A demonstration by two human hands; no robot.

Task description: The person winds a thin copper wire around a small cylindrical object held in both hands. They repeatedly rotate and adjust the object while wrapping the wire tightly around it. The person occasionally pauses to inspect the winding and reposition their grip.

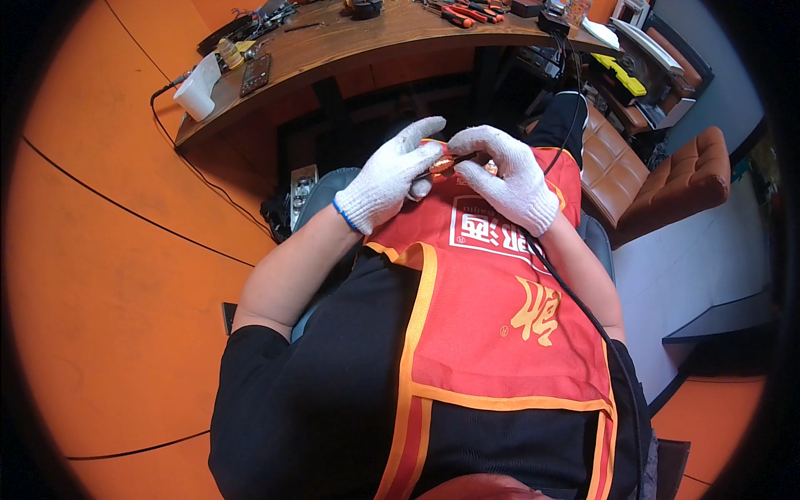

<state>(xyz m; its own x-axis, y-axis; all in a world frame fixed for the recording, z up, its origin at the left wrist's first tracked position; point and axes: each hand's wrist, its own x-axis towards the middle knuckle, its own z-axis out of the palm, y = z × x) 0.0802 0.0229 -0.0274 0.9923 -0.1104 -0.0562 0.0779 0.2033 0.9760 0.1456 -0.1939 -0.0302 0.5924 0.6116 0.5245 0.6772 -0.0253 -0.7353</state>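
Both of my hands wear white knit gloves and meet over my lap, above a red apron (pixel 492 317) with orange trim. My left hand (pixel 387 177) pinches a small orange-and-silver part (pixel 442 163) between thumb and fingers. My right hand (pixel 507 177) closes on the same small part from the right, with a thin dark rod or wire at its fingertips. A black cable (pixel 583 312) runs from my right wrist down across the apron. Most of the part is hidden by the gloves.
A curved wooden desk (pixel 350 50) lies ahead, carrying a white cup (pixel 198 90), a dark remote-like device (pixel 255 75), red-handled tools (pixel 467 13) and small boxes. A power strip (pixel 302 190) lies on the orange floor. Brown leather seats (pixel 667 179) stand at right.
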